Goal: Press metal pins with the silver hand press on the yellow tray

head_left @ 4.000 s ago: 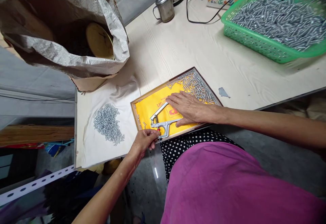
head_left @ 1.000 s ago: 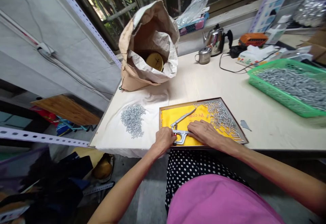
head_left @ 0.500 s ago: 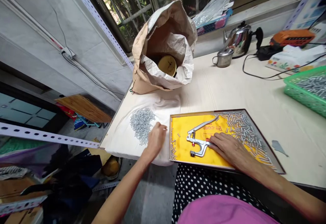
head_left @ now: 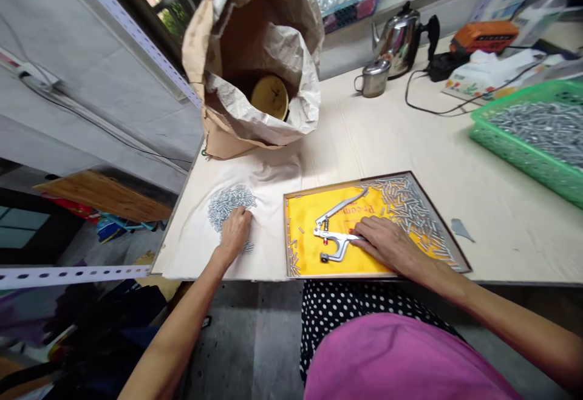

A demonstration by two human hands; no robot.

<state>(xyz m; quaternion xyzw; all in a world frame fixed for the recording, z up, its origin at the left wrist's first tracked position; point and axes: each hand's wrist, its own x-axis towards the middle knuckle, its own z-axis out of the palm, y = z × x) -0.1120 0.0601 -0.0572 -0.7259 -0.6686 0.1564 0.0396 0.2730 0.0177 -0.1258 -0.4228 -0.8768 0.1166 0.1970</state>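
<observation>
My left hand [head_left: 234, 230] rests on a pile of small metal pins [head_left: 225, 206] lying on a white cloth [head_left: 268, 175]; its fingers curl down into the pile and what they hold is hidden. My right hand [head_left: 387, 243] lies flat in a framed tray [head_left: 450, 242] lined with yellow cloth, its fingertips on the handle of a silver plier-like hand press [head_left: 334, 236]. More pins [head_left: 407, 206] are heaped at the tray's far right.
A big paper sack [head_left: 255, 60] with a yellow round object inside stands behind the cloth. A green basket [head_left: 528, 139] of metal pins sits at the right. A kettle [head_left: 401, 36], steel mug [head_left: 373, 77], black cable and tissue box lie at the back.
My left hand let go of the press and moved left out of the tray onto the pin pile. My right hand stayed on the press. The camera view shifted.
</observation>
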